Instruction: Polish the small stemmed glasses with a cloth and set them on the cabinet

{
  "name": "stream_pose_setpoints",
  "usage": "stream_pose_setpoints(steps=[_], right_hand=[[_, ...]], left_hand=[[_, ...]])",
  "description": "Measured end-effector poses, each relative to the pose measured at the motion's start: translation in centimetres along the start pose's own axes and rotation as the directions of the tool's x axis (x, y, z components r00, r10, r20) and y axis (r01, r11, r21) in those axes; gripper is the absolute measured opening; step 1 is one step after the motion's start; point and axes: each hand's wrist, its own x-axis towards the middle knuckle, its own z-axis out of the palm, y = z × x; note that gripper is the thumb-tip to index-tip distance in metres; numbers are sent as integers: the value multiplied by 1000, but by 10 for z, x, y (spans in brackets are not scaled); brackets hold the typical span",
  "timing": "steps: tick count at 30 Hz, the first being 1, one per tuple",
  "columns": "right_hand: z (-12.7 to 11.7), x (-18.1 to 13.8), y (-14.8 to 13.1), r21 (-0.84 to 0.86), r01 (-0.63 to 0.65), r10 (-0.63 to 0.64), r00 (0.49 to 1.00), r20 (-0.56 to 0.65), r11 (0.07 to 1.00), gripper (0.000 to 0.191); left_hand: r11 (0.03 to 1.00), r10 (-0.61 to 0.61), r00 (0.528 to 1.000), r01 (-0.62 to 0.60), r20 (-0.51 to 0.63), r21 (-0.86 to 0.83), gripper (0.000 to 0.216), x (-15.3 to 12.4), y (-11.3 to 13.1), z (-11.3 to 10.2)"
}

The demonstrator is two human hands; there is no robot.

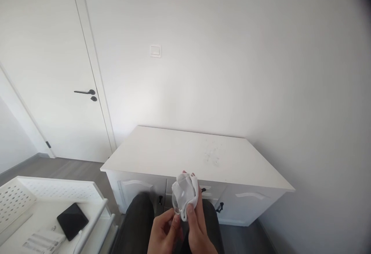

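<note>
Head view. Seated posture, dark trousers [138, 221] on both knees; hands together low in frame, above the lap and just short of the counter [171, 145]. White cloth [190, 192] bunched in them, in front of the counter's near edge. A clear, curved edge [173, 203] shows at the cloth's left side; what it belongs to cannot be told.

Right hand [198, 229]: gripping the cloth, thumb pressed on the near face, fingers behind, tips just showing over the top. Left hand [164, 230]: thumb and forefinger pinched at the lower left, by the clear edge; other fingers curled under, partly hidden.

Counter is white, paneled doors below, black knobs [220, 207]. Small clear specks [213, 157] scattered right of centre on top; drops or fragments, cannot tell.

Lower left: white cart [97, 211] with perforated sides. In it, a flat black device [72, 221], a white cable [78, 242] near its lower corner, a printed white packet [43, 240] beside it.

Behind: white door [55, 60] with black handle [84, 91], light switch [155, 51] on the pale wall [232, 53].
</note>
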Motion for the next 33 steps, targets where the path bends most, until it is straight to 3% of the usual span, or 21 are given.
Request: stream_pose_setpoints(steps=[2, 4, 6, 8, 11, 15, 18, 22, 24, 28, 30, 31, 33], right_hand=[[-7, 0, -7, -206, 247, -229, 967, 107, 947, 64], [-10, 5, -18, -225, 382, -356, 923, 148, 896, 54], [-11, 14, -30, -136, 283, -280, 959, 45, 949, 44], [-10, 21, -41, 47, 58, -57, 998, -31, 997, 35], [-11, 28, -54, 345, -188, 165, 982, 94, 920, 40], [-12, 25, -54, 566, -343, 213, 935, 284, 750, 54], [-17, 16, -37, 581, -372, 227, 924, 308, 724, 60], [-33, 0, -1, 439, -341, 245, 934, 261, 832, 58], [-43, -6, 11, 327, -256, 218, 964, 149, 909, 59], [-55, -7, 7, 15, -13, 14, 997, -73, 1000, 65], [-56, -4, -6, -249, 172, -176, 984, 8, 953, 61], [-55, -1, -13, -393, 285, -261, 959, 113, 874, 58], [-54, 4, -28, -608, 490, -350, 872, 343, 625, 51]], left_hand=[[1000, -8, 998, 8, 57, 5, 57, -1, 4, 4], [1000, -9, 994, 6, 109, 22, 58, -1, 8, 5], [997, -25, 987, 13, 159, 73, 59, 3, 11, 5], [991, -74, 971, 46, 229, 123, 60, 9, 15, 4], [984, -177, 913, 154, 367, 90, 64, 18, 17, 4], [933, -276, 858, 347, 434, -92, 63, 21, 12, 10], [870, -274, 841, 424, 466, -252, 61, 20, 7, 17], [800, -294, 825, 488, 482, -348, 56, 22, 8, 22], [802, -320, 835, 490, 448, -341, 57, 22, 7, 24], [839, -380, 843, 487, 380, -241, 66, 19, -2, 28], [862, -415, 863, 474, 288, -179, 68, 15, -6, 30], [875, -422, 878, 460, 227, -150, 69, 12, -8, 30], [913, -389, 913, 400, 128, -81, 70, 7, -6, 27]])
